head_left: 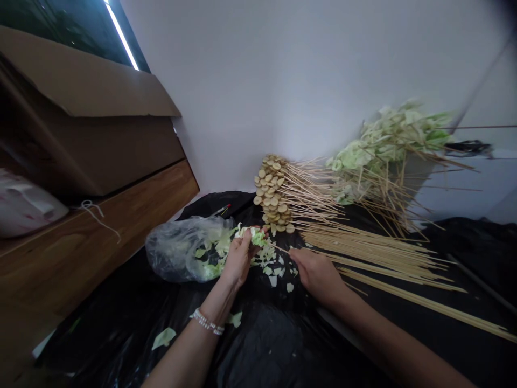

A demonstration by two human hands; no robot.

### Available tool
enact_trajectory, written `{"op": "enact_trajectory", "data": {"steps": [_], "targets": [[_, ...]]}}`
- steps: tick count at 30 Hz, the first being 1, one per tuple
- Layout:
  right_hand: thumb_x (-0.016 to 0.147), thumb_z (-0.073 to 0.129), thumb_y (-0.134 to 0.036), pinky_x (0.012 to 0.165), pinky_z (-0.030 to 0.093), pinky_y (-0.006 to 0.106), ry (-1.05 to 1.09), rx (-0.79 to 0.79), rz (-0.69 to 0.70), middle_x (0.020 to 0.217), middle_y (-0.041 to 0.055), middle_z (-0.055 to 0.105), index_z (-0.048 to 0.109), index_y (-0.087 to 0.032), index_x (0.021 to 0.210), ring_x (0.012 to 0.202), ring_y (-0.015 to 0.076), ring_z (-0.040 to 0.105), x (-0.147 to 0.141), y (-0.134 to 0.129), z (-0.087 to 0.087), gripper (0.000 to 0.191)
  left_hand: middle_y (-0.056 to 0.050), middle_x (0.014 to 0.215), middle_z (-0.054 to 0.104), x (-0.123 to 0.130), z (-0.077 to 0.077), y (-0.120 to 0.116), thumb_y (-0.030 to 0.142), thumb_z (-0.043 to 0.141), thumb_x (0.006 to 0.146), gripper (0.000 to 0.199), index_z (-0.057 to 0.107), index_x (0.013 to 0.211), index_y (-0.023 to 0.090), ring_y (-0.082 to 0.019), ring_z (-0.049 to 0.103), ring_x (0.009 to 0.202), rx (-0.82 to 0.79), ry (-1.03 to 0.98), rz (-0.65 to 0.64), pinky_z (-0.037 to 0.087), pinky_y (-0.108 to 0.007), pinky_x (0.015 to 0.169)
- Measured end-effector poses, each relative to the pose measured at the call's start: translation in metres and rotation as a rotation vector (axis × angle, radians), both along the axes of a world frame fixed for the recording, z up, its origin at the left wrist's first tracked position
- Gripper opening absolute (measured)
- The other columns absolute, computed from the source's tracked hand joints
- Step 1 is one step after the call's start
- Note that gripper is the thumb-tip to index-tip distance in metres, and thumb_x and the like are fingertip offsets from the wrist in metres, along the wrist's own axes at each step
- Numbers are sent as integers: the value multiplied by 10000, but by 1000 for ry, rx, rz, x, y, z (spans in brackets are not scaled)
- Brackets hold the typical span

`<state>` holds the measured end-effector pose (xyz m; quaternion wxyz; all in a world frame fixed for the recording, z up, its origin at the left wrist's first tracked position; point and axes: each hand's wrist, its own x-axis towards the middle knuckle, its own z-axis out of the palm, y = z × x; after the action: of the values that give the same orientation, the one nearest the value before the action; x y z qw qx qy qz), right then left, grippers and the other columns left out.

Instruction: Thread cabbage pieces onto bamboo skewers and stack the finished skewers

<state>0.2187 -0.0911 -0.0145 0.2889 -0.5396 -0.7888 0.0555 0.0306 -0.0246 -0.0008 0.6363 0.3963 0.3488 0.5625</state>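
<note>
My left hand [241,253], with a beaded bracelet [208,321] at the wrist, is closed around some cabbage leaves [258,237]. My right hand [313,269] grips a thin wooden skewer [279,248], whose far end reaches to the cabbage; whether it has pierced the leaves I cannot tell. Just left of my hands lies a clear plastic bag [177,250] with cabbage pieces at its mouth. Small cabbage scraps [273,272] are scattered below my fingers. Loose bare skewers [375,253] lie in a bundle beyond and right of my right hand.
Skewers of potato-like slices [274,191] are stacked against the wall. Skewered cabbage [388,140] is heaped at the back right. A cardboard box [92,129] rests on a wooden ledge [153,199] at left. Black plastic sheeting [258,345] covers the work surface. A red-tipped pen-like item [221,210] lies behind the bag.
</note>
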Motion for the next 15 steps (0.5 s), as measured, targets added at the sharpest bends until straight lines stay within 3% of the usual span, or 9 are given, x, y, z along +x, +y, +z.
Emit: {"op": "enact_trajectory", "data": {"steps": [7,12,15], "targets": [[945,381,-197,680,413,239,225,22,59,778,24,655,643,-195,878,726,143,595,-1,3,4,270,-72,990,691,-6,6,1,439,722,738,472,614,1127,196,-177,657,884,-17,-60,19,499,-321,838],[951,379,-206,722,427,248,230,36,39,828,28,672,652,-200,906,768,148,609,-1,4,-1,277,4,698,602,-14,12,11,468,600,834,315,651,954,181,-109,621,678,-202,-226,263,514,-237,683],[946,380,-198,745,429,255,185,43,23,847,36,678,655,-201,915,792,155,615,-1,5,-3,277,25,655,580,-17,12,13,360,670,798,205,662,882,172,-77,593,612,-170,-235,310,485,-181,603]]}}
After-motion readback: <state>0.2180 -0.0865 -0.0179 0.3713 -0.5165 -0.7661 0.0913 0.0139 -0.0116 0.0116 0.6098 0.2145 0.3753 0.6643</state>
